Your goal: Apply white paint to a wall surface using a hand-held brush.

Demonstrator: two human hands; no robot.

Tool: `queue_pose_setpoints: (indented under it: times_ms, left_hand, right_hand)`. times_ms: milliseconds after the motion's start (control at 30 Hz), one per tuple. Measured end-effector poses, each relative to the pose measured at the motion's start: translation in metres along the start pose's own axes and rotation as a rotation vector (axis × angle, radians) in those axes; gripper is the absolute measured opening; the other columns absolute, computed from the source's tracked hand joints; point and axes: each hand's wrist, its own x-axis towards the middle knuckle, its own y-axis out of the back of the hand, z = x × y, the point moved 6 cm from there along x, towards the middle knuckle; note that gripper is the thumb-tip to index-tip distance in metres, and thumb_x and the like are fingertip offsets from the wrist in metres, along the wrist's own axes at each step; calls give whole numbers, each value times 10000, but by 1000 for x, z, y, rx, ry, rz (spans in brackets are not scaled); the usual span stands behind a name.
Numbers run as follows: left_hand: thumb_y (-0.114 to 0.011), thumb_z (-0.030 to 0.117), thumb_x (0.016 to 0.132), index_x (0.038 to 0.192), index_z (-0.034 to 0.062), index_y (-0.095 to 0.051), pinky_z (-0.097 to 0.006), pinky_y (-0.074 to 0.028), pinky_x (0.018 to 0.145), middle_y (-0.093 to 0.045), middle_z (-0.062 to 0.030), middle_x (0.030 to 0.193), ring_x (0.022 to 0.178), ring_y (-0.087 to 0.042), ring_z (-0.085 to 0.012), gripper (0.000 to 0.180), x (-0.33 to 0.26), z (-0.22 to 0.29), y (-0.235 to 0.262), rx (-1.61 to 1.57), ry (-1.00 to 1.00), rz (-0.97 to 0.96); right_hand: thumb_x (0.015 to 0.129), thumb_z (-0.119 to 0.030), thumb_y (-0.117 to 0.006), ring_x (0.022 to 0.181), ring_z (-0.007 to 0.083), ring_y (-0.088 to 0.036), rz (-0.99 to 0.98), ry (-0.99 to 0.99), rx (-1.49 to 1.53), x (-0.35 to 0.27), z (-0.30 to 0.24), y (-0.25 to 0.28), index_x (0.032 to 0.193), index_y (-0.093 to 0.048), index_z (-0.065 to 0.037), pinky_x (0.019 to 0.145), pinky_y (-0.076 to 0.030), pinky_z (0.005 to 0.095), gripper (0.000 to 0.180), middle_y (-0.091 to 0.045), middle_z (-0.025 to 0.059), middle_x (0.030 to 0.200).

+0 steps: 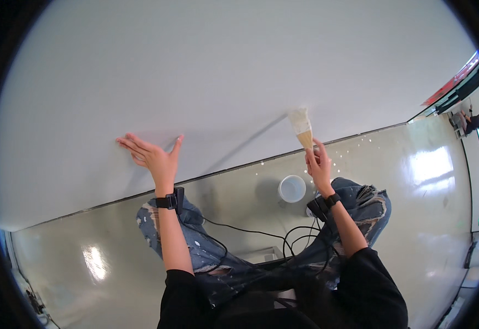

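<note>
A broad, pale wall (212, 71) rises in front of me. My left hand (154, 156) is at the wall, its fingers stretched out and the thumb apart, holding nothing. In my right hand (319, 164) is a flat paintbrush (302, 126), gripped by its light wooden handle. The brush points up and its whitish bristles meet the wall surface, or come very near it. Below the brush, a white bucket (292, 188) stands on the floor between my knees, just left of my right wrist; what is in it is hard to make out.
Whitish spots dot the glossy floor (415, 219) along the wall's foot. Black cables (250, 232) run across my lap from straps on both wrists. My knees in torn jeans (360, 205) flank the bucket. Another person (474, 118) is far off at the right.
</note>
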Motion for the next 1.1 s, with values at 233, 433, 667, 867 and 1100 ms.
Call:
queue_pose_setpoints:
  times_ms: [233, 433, 667, 867, 1100]
  left_hand:
    - [-664, 648, 760, 1481, -46, 65, -597, -122, 1087, 135, -316, 1529, 1444, 92, -427, 1238, -3, -18, -9, 35, 46, -54]
    - [-656, 633, 778, 1483, -45, 51, -595, -119, 1089, 129, -322, 1526, 1444, 89, -429, 1206, 1, -15, -7, 4, 48, -57]
    - [-658, 635, 779, 1480, -39, 85, -601, -103, 1094, 150, -325, 1520, 1438, 94, -444, 1224, -3, -22, -13, 27, 58, -46]
    - [-669, 621, 777, 1475, -36, 109, -599, -89, 1103, 163, -321, 1519, 1433, 111, -451, 1235, -1, -13, -17, 9, 65, -43]
    - [-670, 602, 786, 1472, -46, 106, -601, -81, 1105, 163, -331, 1513, 1424, 110, -477, 1222, -4, -6, -18, 1, 32, -12]
  right_hand:
    - [888, -189, -585, 668, 344, -662, -30, -254, -664, -46, 160, 13, 1115, -636, -10, 619, -503, 425, 294, -666, 210, 727]
    - [806, -136, -540, 901, 422, -638, -380, -286, -915, -75, 238, 2, 979, -667, 40, 823, -507, 487, 278, -662, 267, 896]
    - [846, -182, -526, 943, 366, -662, -584, -448, -1161, -28, 255, -31, 942, -691, -45, 800, -535, 468, 235, -675, 213, 1004]
    - [852, -185, -521, 1008, 328, -658, -646, -437, -1383, -23, 287, -20, 992, -706, -113, 842, -538, 439, 242, -681, 157, 1069]
    - [844, -165, -571, 925, 263, -693, -639, -324, -1434, -48, 329, -19, 913, -739, -156, 769, -563, 376, 182, -716, 77, 971]
